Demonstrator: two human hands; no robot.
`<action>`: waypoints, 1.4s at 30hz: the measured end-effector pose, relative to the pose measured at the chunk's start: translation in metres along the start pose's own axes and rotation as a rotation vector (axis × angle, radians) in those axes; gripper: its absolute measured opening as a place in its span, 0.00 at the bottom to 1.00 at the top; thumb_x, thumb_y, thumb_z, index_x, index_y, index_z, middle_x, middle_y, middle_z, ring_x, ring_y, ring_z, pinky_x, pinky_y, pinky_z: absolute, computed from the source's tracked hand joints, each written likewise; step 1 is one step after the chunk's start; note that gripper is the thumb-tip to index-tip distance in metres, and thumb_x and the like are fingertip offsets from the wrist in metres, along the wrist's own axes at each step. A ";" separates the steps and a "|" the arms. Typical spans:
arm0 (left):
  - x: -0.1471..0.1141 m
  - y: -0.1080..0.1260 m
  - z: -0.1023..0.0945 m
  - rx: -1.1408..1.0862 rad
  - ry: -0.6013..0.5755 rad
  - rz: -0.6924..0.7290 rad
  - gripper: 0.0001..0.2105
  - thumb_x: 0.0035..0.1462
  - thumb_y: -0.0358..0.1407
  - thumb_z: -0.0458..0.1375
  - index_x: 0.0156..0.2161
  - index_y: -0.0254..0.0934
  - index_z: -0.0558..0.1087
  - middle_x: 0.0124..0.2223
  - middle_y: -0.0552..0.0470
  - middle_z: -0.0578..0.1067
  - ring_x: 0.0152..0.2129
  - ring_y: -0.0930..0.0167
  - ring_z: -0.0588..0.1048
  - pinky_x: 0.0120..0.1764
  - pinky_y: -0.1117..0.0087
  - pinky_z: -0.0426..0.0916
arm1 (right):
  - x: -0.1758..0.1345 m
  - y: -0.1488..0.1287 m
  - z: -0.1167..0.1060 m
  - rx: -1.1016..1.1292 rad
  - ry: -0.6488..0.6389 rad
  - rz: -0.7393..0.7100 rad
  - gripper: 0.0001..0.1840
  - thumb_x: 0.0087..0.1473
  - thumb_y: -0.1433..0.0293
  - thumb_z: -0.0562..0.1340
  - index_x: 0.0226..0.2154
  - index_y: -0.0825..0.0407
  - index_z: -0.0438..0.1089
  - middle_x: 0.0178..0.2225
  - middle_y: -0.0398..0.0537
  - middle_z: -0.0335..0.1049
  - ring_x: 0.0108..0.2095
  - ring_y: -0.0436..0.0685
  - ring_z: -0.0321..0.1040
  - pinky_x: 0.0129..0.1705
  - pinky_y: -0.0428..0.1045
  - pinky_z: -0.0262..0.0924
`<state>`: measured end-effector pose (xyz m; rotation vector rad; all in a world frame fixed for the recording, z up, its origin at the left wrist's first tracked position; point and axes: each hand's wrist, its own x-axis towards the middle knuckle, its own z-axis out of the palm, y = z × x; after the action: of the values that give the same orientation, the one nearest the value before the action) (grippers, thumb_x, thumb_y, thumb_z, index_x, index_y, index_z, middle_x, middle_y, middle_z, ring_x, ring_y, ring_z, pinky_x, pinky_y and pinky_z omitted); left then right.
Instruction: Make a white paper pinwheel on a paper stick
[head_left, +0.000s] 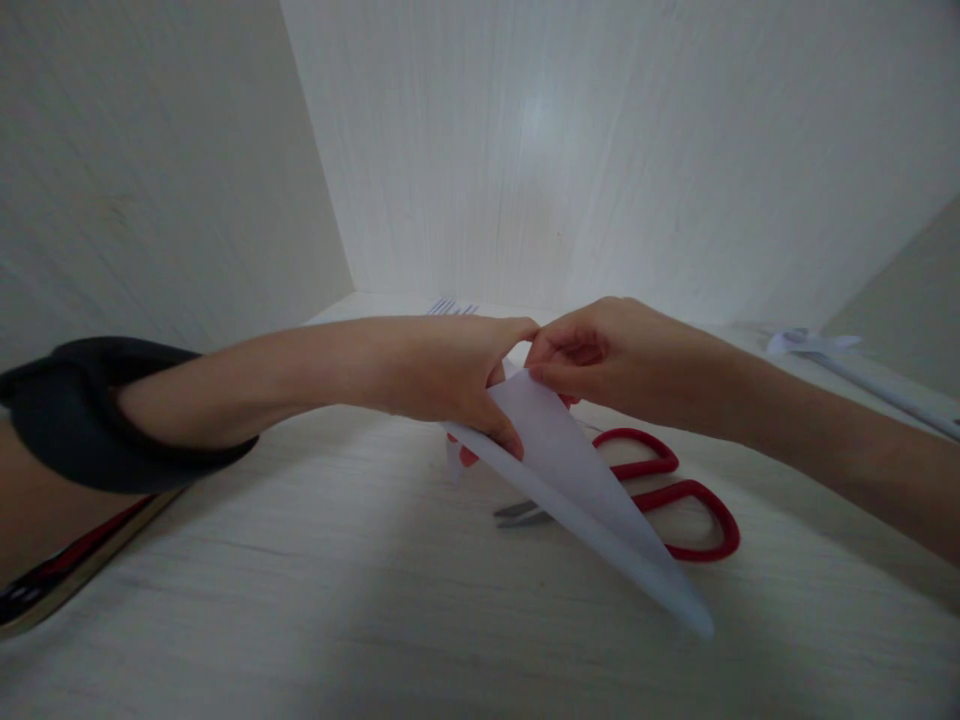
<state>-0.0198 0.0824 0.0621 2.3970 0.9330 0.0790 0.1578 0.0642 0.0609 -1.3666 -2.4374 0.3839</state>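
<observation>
A folded piece of white paper [570, 480] is held between my two hands, its narrow end slanting down to the lower right. My left hand [472, 375] grips it from the left, thumb pressed on the near face and the other fingers mostly hidden behind. At the paper's upper corner, my right hand [581, 350] pinches the edge between thumb and curled fingers. Red-handled scissors [697, 490] lie on the table behind the paper, which covers their middle. Their blade tips point left. Something small and red [466, 455] shows beneath my left hand, too hidden to name.
The pale wood-grain table [337, 600] meets upright panels at the back and sides. A white stick-like roll [877, 380] with crumpled paper at its end lies at right. Dark strokes [452, 307] show behind my left hand. A gold-edged flat object [82, 570] sits at left.
</observation>
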 end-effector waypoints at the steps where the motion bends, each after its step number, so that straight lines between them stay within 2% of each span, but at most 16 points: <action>1: 0.000 0.002 0.001 -0.004 0.009 -0.023 0.26 0.46 0.40 0.62 0.53 0.44 0.64 0.24 0.62 0.75 0.20 0.74 0.73 0.23 0.77 0.62 | 0.001 0.002 0.000 0.019 -0.014 0.001 0.13 0.51 0.72 0.56 0.20 0.52 0.73 0.22 0.43 0.71 0.23 0.50 0.65 0.23 0.45 0.56; 4: 0.001 0.004 0.001 0.043 0.042 -0.087 0.32 0.43 0.38 0.64 0.56 0.41 0.61 0.23 0.63 0.75 0.18 0.75 0.72 0.23 0.78 0.60 | 0.005 0.008 -0.001 0.127 -0.082 -0.006 0.12 0.50 0.72 0.57 0.22 0.51 0.74 0.23 0.42 0.72 0.25 0.50 0.67 0.25 0.45 0.59; 7: 0.001 0.003 -0.001 0.095 0.066 -0.057 0.33 0.42 0.39 0.65 0.55 0.42 0.62 0.24 0.63 0.75 0.18 0.75 0.71 0.23 0.78 0.60 | 0.008 0.011 -0.002 0.207 -0.104 -0.010 0.12 0.51 0.72 0.57 0.21 0.52 0.72 0.22 0.43 0.70 0.25 0.50 0.66 0.27 0.45 0.60; 11: 0.001 0.002 -0.001 0.116 0.089 -0.029 0.31 0.44 0.40 0.64 0.55 0.42 0.63 0.25 0.62 0.75 0.19 0.75 0.72 0.25 0.78 0.60 | 0.008 0.013 -0.003 0.196 -0.090 -0.008 0.12 0.51 0.71 0.58 0.19 0.52 0.71 0.21 0.42 0.68 0.25 0.49 0.65 0.27 0.45 0.60; 16: 0.001 0.008 0.002 0.091 0.118 -0.084 0.33 0.43 0.38 0.64 0.57 0.43 0.61 0.25 0.62 0.75 0.20 0.74 0.73 0.25 0.76 0.60 | 0.008 0.012 -0.003 0.182 -0.082 0.031 0.13 0.50 0.71 0.58 0.16 0.52 0.68 0.20 0.42 0.66 0.24 0.49 0.64 0.26 0.45 0.59; 24: -0.001 0.012 -0.001 0.130 0.084 -0.078 0.33 0.45 0.40 0.64 0.56 0.40 0.60 0.24 0.62 0.74 0.18 0.74 0.72 0.24 0.75 0.59 | 0.007 0.009 -0.006 0.298 -0.102 0.088 0.11 0.48 0.76 0.60 0.18 0.50 0.71 0.23 0.42 0.73 0.27 0.50 0.69 0.29 0.45 0.63; 28: -0.001 0.011 -0.002 0.164 0.103 -0.072 0.33 0.44 0.40 0.65 0.56 0.40 0.60 0.25 0.61 0.75 0.21 0.73 0.73 0.26 0.76 0.60 | 0.008 0.009 -0.007 0.297 -0.100 0.087 0.11 0.48 0.76 0.61 0.17 0.50 0.71 0.22 0.42 0.72 0.25 0.49 0.68 0.26 0.44 0.62; 31: -0.001 0.007 0.000 0.192 0.147 -0.027 0.33 0.43 0.43 0.65 0.55 0.41 0.62 0.28 0.59 0.76 0.24 0.73 0.73 0.27 0.76 0.59 | 0.009 0.008 -0.006 0.284 -0.077 0.107 0.11 0.46 0.74 0.64 0.16 0.51 0.69 0.19 0.41 0.70 0.22 0.48 0.66 0.23 0.44 0.58; 36: 0.000 -0.001 -0.001 0.248 0.203 -0.048 0.33 0.42 0.48 0.65 0.54 0.44 0.64 0.31 0.58 0.76 0.25 0.72 0.73 0.25 0.76 0.56 | 0.009 0.010 -0.007 0.300 -0.072 0.126 0.11 0.46 0.73 0.66 0.16 0.51 0.69 0.19 0.40 0.69 0.22 0.47 0.64 0.22 0.43 0.56; 39: 0.000 -0.003 -0.003 0.248 0.243 -0.039 0.27 0.46 0.50 0.62 0.51 0.44 0.66 0.31 0.57 0.77 0.25 0.73 0.73 0.24 0.75 0.55 | 0.010 0.013 -0.009 0.272 -0.058 0.105 0.11 0.47 0.73 0.66 0.17 0.51 0.70 0.19 0.40 0.69 0.21 0.48 0.64 0.22 0.44 0.55; 42: -0.002 0.000 -0.005 0.273 0.224 -0.029 0.18 0.51 0.46 0.59 0.46 0.42 0.69 0.29 0.56 0.77 0.22 0.74 0.72 0.24 0.75 0.55 | 0.011 0.015 -0.011 0.223 -0.054 0.064 0.10 0.50 0.74 0.63 0.20 0.51 0.72 0.20 0.42 0.71 0.23 0.50 0.67 0.23 0.45 0.58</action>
<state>-0.0226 0.0836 0.0662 2.6644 1.1446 0.2257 0.1688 0.0819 0.0664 -1.3544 -2.3143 0.6942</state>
